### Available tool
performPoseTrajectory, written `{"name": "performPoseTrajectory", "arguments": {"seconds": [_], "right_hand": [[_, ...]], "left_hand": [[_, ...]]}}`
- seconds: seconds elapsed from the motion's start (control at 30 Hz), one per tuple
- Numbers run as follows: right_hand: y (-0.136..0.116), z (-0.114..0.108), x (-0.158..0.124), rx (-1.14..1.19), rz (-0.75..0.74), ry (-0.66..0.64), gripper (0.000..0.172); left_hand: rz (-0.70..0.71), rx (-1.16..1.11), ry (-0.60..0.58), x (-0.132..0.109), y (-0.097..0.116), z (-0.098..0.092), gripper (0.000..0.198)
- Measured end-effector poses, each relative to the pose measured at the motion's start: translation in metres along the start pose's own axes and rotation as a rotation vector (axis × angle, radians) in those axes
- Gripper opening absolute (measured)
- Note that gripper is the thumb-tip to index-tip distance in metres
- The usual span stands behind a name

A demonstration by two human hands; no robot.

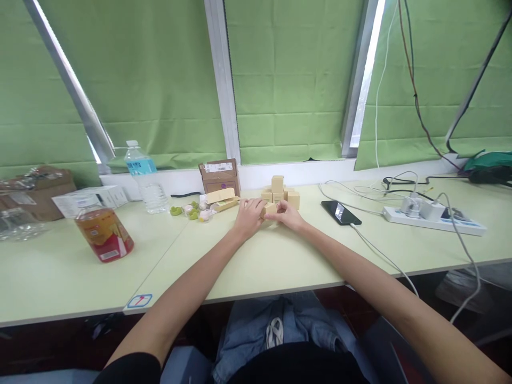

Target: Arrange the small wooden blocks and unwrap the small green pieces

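Matt wooden blocks (280, 193); smooth pale table (280, 261)

Two hands on a wooden block at a pale green table

The left hand (248, 216) and right hand (288, 215) meet around one wooden block (270, 208), seemingly pinched between the fingers, just in front of a small block stack (280, 193); a phone (341, 212) lies right, a juice bottle (103, 233) and water bottle (144, 178) left, on the table (276, 261)

A: pale tan wooden blocks (280, 194) on a light green desk (280, 261), green blinds (288, 80) behind.

B: yep, plus an amber drink bottle (103, 232) with a red label, black phone (341, 212), white power strip (434, 220).
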State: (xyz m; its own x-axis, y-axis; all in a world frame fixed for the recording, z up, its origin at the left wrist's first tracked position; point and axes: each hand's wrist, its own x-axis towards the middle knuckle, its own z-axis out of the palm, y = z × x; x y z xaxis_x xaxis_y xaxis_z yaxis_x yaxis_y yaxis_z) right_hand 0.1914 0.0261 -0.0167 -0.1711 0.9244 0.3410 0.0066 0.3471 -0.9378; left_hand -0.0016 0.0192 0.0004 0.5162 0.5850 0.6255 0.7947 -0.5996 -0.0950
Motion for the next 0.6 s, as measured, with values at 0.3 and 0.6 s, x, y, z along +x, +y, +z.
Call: {"name": "performPoseTrajectory", "arguments": {"seconds": [0.3,0.6], "right_hand": [[-0.0061,0.0024,-0.0008,-0.076,-0.051,0.046,0.075],[-0.0026,0.0037,0.0035,-0.152,-0.12,0.102,0.06]], "left_hand": [[-0.027,0.065,-0.011,0.0022,0.0036,-0.0026,0.035],[-0.086,0.084,-0.041,0.0038,0.0026,-0.0042,0.03]]}}
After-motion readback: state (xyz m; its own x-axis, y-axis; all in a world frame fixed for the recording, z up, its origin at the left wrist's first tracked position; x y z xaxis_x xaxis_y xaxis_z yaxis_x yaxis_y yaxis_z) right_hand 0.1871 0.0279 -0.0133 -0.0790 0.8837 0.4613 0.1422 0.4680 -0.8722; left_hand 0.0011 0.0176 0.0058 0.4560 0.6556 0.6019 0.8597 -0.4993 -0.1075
